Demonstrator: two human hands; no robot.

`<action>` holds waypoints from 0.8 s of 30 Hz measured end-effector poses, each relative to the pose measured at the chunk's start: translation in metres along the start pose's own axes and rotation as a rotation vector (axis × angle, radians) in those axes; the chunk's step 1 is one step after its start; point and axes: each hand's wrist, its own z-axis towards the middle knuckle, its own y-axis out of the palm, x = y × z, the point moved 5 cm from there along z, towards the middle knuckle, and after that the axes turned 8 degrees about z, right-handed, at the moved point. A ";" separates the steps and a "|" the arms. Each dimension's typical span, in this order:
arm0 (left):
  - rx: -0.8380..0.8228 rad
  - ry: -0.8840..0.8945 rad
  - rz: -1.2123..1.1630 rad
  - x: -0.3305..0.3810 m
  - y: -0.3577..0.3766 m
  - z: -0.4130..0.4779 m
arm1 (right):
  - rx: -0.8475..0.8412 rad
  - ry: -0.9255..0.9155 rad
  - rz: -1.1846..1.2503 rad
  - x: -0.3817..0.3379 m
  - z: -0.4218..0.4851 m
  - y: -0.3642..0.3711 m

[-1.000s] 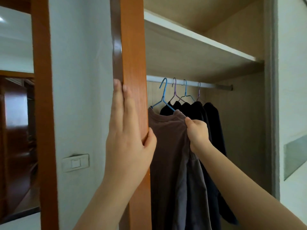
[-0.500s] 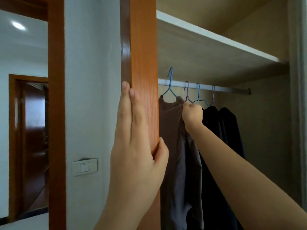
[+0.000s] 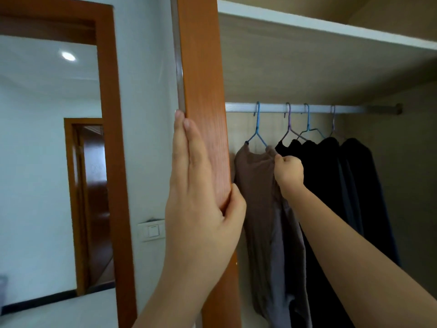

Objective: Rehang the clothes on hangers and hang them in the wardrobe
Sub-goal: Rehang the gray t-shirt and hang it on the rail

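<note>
**A:** Head cam check: where have your hands ended up?

**B:** Your left hand (image 3: 201, 197) is on the orange door (image 3: 203, 79). The fingers lie flat and straight up its outer face and the thumb's hooked round the edge, so the panel's clamped between them. Your right hand (image 3: 288, 171) is curled tight, pinching the brown shirt (image 3: 260, 197) at its right shoulder.

**A:** And the shirt itself?

**B:** It's inside the wardrobe, draped on the blue hanger (image 3: 257, 124), which is hooked over the rail (image 3: 354, 109) under the shelf (image 3: 319, 67). Dark clothes (image 3: 331, 185) hang just beside it on the right, on other hangers.
</note>
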 end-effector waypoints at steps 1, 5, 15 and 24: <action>0.000 -0.008 0.010 0.000 0.000 0.000 | -0.025 -0.009 0.026 0.000 0.000 -0.001; 0.028 -0.015 0.082 0.002 -0.003 -0.003 | -0.144 -0.078 -0.021 -0.003 -0.014 -0.005; 0.280 0.034 0.108 0.061 0.035 -0.059 | -0.470 -0.342 -0.187 0.020 -0.056 -0.054; 0.059 -0.570 -0.180 0.030 0.167 -0.006 | -0.293 -0.600 -0.310 0.019 0.002 -0.160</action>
